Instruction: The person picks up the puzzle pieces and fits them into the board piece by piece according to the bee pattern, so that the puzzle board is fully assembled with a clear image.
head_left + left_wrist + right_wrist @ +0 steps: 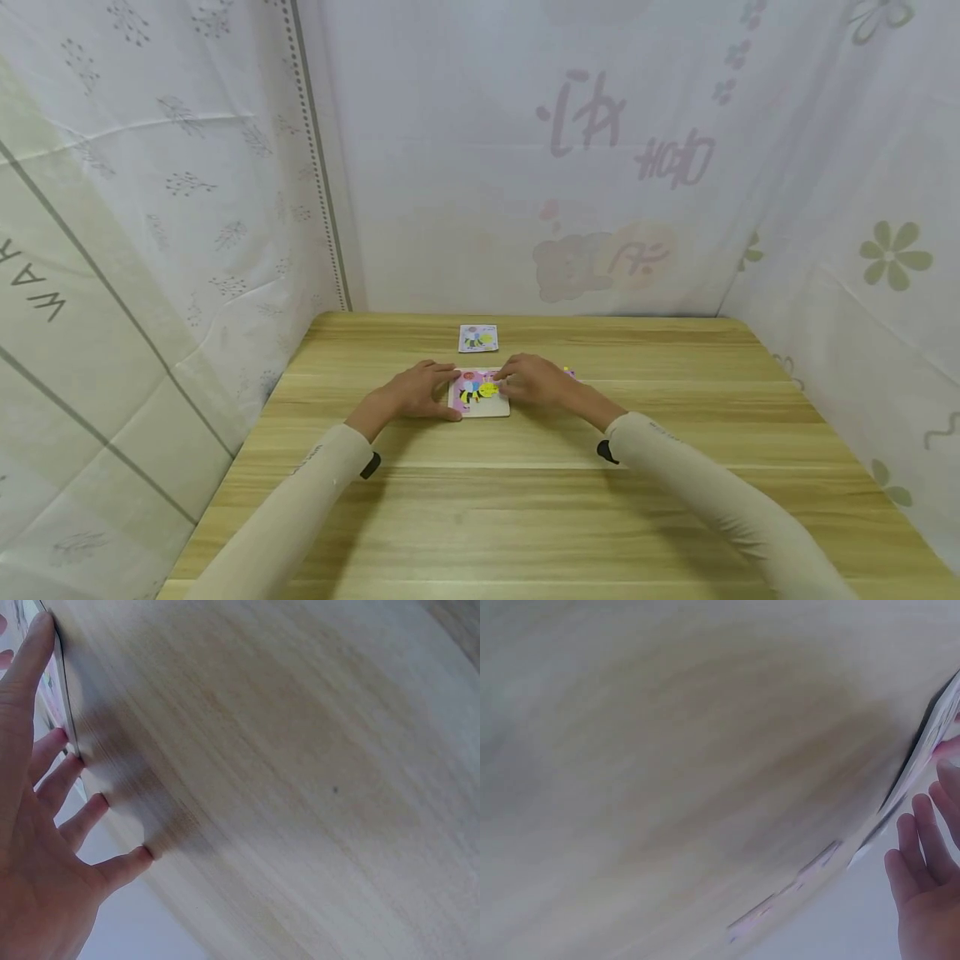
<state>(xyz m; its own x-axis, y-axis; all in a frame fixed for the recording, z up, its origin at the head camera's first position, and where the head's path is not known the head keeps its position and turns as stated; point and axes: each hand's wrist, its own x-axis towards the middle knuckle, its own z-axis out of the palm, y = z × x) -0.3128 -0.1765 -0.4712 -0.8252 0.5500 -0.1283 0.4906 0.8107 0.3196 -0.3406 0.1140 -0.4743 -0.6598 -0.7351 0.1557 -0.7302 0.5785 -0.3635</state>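
A small wooden puzzle board [486, 410] with a bee picture on pink lies flat on the table. Its lower right part shows bare pale wood. My left hand [417, 390] holds the board's left side, thumb at the near corner and forefinger at the far one; the other fingers [81, 821] spread out behind. Over the right part of the picture, beside the bee's yellow head, are the bent fingertips of my right hand [537, 382]. Whether they pinch a piece is hidden. In the right wrist view, the outer fingers of that hand [930, 889] stay off the table.
Behind the board lies a square card [478, 338] with the same bee picture. Loose puzzle pieces [784, 894] lie on the table to the right, partly behind my right hand in the head view. Printed curtains [465, 167] enclose the wood-grain table [465, 517].
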